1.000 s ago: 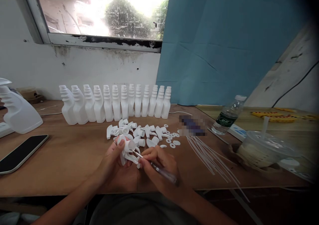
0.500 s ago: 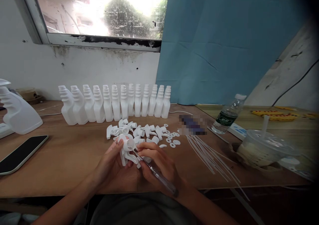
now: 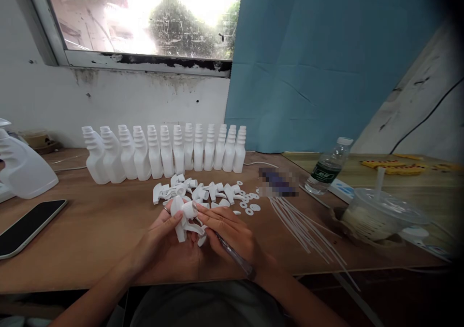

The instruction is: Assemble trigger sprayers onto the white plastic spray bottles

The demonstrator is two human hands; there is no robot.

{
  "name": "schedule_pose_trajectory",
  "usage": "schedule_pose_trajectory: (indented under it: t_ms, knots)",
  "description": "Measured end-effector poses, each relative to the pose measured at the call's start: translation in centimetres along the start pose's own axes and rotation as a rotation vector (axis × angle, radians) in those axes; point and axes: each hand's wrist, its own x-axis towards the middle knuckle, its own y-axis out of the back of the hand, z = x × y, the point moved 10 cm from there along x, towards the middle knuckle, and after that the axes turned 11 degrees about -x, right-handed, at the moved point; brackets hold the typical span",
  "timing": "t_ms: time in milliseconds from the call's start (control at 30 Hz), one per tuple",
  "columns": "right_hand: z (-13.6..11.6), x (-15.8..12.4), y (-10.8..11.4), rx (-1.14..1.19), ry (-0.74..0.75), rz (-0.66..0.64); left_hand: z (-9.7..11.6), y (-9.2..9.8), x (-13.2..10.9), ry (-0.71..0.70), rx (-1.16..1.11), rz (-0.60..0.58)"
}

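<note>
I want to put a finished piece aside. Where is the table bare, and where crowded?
Bare wood lies between the phone and the left hand, in front of the bottle row. Crowded: the trigger-head pile ahead, then washers, thin tubes and cup to the right.

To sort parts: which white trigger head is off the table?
The trigger head gripped by the left hand, a pen in the right hand touching it; others lie piled on the table.

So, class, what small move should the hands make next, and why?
Probably press the pen tip gently into the sprayer head. The left hand grips the head, and the right hand holds the pen slanted up towards its cap, though fingers hide the tip.
</note>
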Motion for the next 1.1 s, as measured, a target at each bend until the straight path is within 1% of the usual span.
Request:
schedule_pose_trajectory:
  t_ms: [100, 167, 200, 233, 300, 367, 400, 467, 533, 600, 667, 733, 800, 867, 933, 1000, 1033, 1067, 1100]
  knots:
    - [0.4, 0.0, 0.5, -0.002, -0.026, 0.029, 0.3, 0.6, 0.1, -0.022, 0.053, 0.046]
    - [1.3, 0.1, 1.2, 0.008, -0.087, 0.025, 1.4, 1.0, 0.0, -0.056, 0.166, 0.092]
    - [2.2, 0.1, 1.8, 0.006, -0.139, 0.019, 2.4, 1.2, -0.1, -0.085, 0.262, 0.116]
    - [3.3, 0.0, 2.4, 0.0, -0.206, 0.008, 3.6, 1.4, -0.2, -0.119, 0.381, 0.147]
    - [6.3, -0.6, 3.8, -0.025, -0.383, -0.024, 6.3, 2.3, -0.7, -0.191, 0.68, 0.226]
    - [10.1, -2.0, 5.1, -0.059, -0.604, -0.074, 8.8, 3.6, -1.3, -0.244, 0.997, 0.305]
    - [11.9, -3.0, 5.6, -0.081, -0.709, -0.104, 9.7, 4.4, -1.5, -0.256, 1.137, 0.334]
    - [15.0, -4.9, 6.4, -0.133, -0.864, -0.143, 10.5, 6.3, -1.6, -0.23, 1.348, 0.358]
    - [17.2, -6.5, 6.6, -0.167, -0.948, -0.175, 10.3, 8.3, -1.5, -0.15, 1.47, 0.36]
    - [18.5, -7.7, 6.5, -0.147, -1.017, -0.2, 10.0, 9.7, -1.4, -0.08, 1.527, 0.369]
    - [19.2, -8.6, 6.4, -0.077, -1.092, -0.188, 9.6, 10.3, -1.3, -0.042, 1.513, 0.36]
    - [19.5, -9.1, 6.6, 0.004, -1.155, -0.126, 9.0, 10.2, -1.2, -0.028, 1.468, 0.313]
    - [19.6, -9.2, 7.1, 0.05, -1.187, -0.065, 8.5, 9.9, -1.2, -0.022, 1.436, 0.261]
    - [19.7, -9.3, 7.4, 0.059, -1.197, -0.047, 8.2, 9.8, -1.4, -0.012, 1.411, 0.234]
    - [20.0, -9.6, 7.4, 0.047, -1.197, -0.057, 8.2, 9.6, -1.7, 0.001, 1.386, 0.208]
    - [20.3, -9.9, 7.3, 0.036, -1.186, -0.058, 9.0, 9.3, -1.8, -0.003, 1.392, 0.17]
    - [20.5, -10.1, 7.4, 0.03, -1.177, -0.053, 10.0, 9.1, -1.9, -0.025, 1.423, 0.167]
    - [20.6, -10.2, 7.4, 0.022, -1.168, -0.051, 11.7, 9.1, -1.9, -0.07, 1.478, 0.19]
    - [20.7, -10.2, 7.5, 0.013, -1.157, -0.048, 14.0, 9.2, -2.1, -0.145, 1.558, 0.246]
